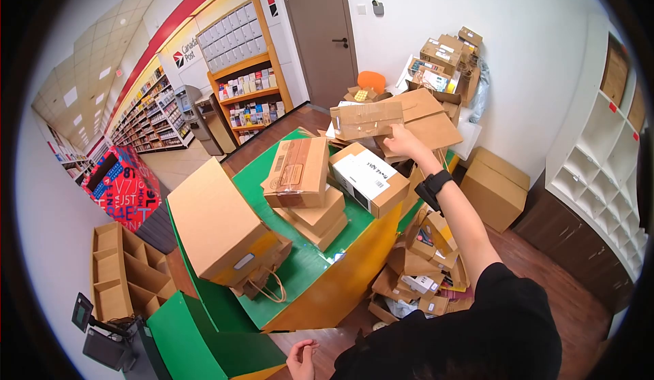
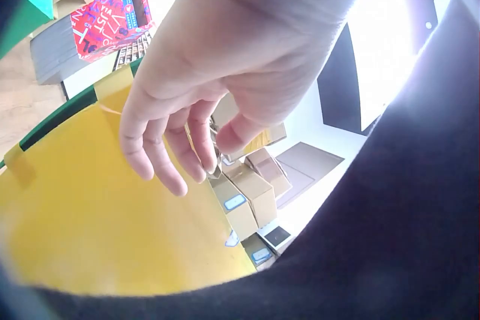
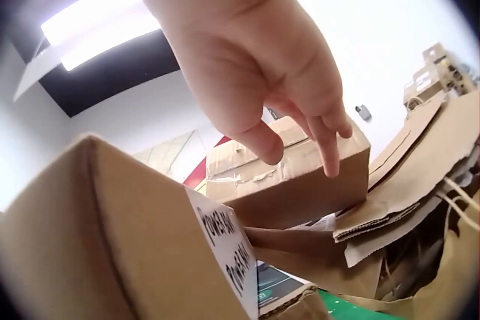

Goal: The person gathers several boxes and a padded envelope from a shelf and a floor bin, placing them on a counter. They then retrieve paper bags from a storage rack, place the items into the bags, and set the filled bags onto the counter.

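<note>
My right hand (image 1: 405, 141) reaches out over the far end of the green counter, at the near edge of a taped brown cardboard box (image 1: 368, 120). In the right wrist view that box (image 3: 296, 177) lies behind the hand (image 3: 262, 72); thumb and fingers hang loosely and overlap its near side, none wrapped round it. Flattened cardboard (image 1: 426, 124) lies beside the box. Just below the hand is a box with a white, handwritten label (image 1: 371, 172). Holding nothing, my left hand (image 1: 302, 361) hangs low with loosely bent fingers, near the counter's yellow side (image 2: 90, 207).
Stacked brown boxes (image 1: 296, 172) and a large carton (image 1: 214, 220) stand on the green counter (image 1: 255, 319). Scrap cardboard (image 1: 422, 264) heaps on the floor at right, near a big carton (image 1: 496, 188). More boxes (image 1: 443, 53) pile against the wall.
</note>
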Available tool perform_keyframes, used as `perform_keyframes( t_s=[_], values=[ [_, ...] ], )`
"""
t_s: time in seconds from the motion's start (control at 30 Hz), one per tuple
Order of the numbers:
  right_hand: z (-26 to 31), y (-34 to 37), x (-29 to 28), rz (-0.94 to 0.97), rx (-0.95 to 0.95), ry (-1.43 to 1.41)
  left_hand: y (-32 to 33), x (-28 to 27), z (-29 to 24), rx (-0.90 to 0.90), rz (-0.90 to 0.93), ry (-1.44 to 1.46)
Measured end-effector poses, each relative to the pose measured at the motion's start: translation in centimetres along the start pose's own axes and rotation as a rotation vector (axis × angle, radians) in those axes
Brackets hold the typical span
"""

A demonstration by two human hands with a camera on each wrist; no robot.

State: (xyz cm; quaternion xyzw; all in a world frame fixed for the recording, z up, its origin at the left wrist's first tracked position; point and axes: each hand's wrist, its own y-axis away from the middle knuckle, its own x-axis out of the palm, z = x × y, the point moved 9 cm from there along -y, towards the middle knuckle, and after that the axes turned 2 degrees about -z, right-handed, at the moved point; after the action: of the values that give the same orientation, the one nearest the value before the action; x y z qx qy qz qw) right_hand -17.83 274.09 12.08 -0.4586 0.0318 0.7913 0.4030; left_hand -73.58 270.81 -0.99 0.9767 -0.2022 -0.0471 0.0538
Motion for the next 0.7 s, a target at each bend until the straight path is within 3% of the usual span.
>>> perform_keyframes(
  t_s=[0.17,0.37,0.4,0.53,0.7],
  values=[
    [0.1,3.0,-2.4,0.003,0.102,0.126,0.0,-0.9,-0.2,-0.017,-0.083,-0.008],
    [-0.4,7.3,-3.1,-0.014,-0.046,-0.159,-0.1,-0.3,-0.6,-0.016,-0.063,-0.012],
    [0.0,9.0,-4.0,-0.107,-0.057,-0.252,-0.1,0.0,-0.9,-0.02,-0.058,0.002],
    [-1.3,17.3,-3.1,-0.162,0.072,-0.422,0.2,1.3,-1.3,-0.023,0.006,-0.019],
    [-6.9,30.6,3.3,-0.011,0.254,-0.152,0.2,2.6,0.0,0.013,0.166,-0.068]
  ],
)
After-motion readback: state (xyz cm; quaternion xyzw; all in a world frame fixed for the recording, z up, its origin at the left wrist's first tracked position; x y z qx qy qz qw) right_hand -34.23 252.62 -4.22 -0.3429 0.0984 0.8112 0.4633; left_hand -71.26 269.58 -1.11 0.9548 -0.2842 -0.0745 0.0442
